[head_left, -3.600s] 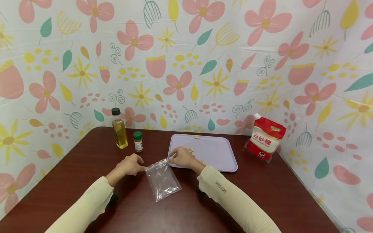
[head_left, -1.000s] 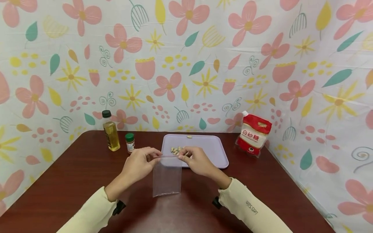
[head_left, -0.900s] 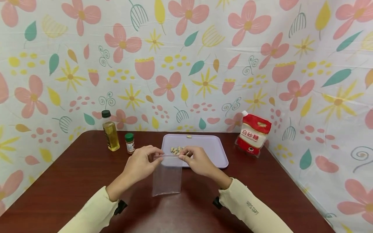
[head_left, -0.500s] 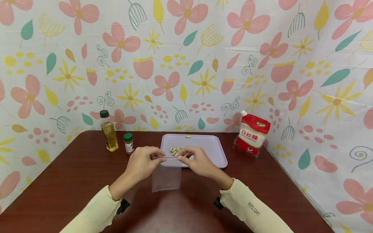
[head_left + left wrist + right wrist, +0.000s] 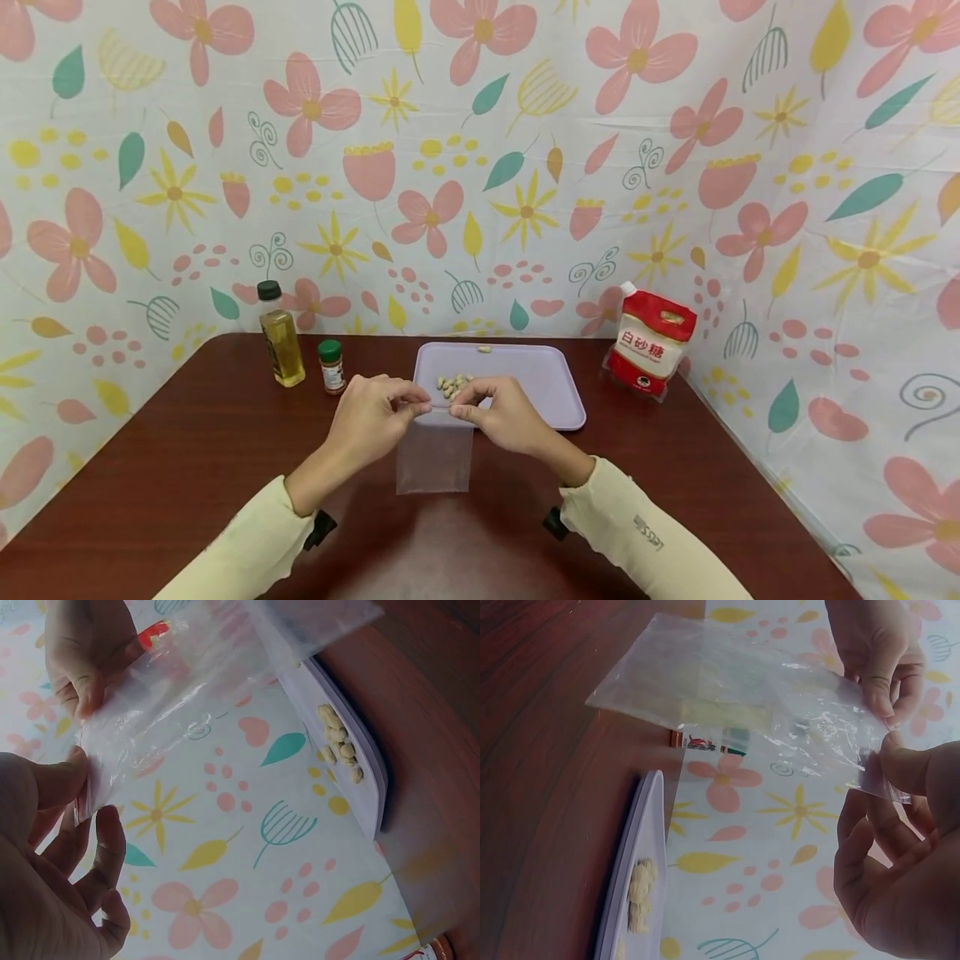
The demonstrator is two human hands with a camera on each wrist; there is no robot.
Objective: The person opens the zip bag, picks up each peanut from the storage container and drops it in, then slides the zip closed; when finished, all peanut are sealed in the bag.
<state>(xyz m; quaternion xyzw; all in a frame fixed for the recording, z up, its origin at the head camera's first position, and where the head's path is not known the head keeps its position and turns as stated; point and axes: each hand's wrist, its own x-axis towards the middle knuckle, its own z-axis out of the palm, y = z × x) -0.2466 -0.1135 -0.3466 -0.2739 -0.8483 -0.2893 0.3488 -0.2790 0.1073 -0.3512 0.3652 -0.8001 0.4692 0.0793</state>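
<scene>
A clear zip bag (image 5: 433, 462) hangs upright above the table, its zip edge at the top. My left hand (image 5: 375, 421) pinches that top edge on the left between thumb and fingers. On the right, my right hand (image 5: 506, 417) pinches the same edge, the fingertips of both hands close together. In the left wrist view the bag (image 5: 180, 697) looks flat, with nothing visible inside. Behind the hands lies a pale purple tray (image 5: 543, 387) holding several peanuts (image 5: 452, 387) in a small heap. One more peanut (image 5: 484, 349) lies by its far rim.
An oil bottle (image 5: 282, 342) and a green-capped spice jar (image 5: 332, 367) stand at the back left of the dark red table (image 5: 187, 467). A red and white sugar bag (image 5: 651, 342) stands at the back right. A flowered cloth (image 5: 480, 208) hangs behind.
Earlier the bag lay slanted near the table with the hands apart; it then came up to hang upright between both hands. In the last second the fingertips have drawn closer together along its top edge.
</scene>
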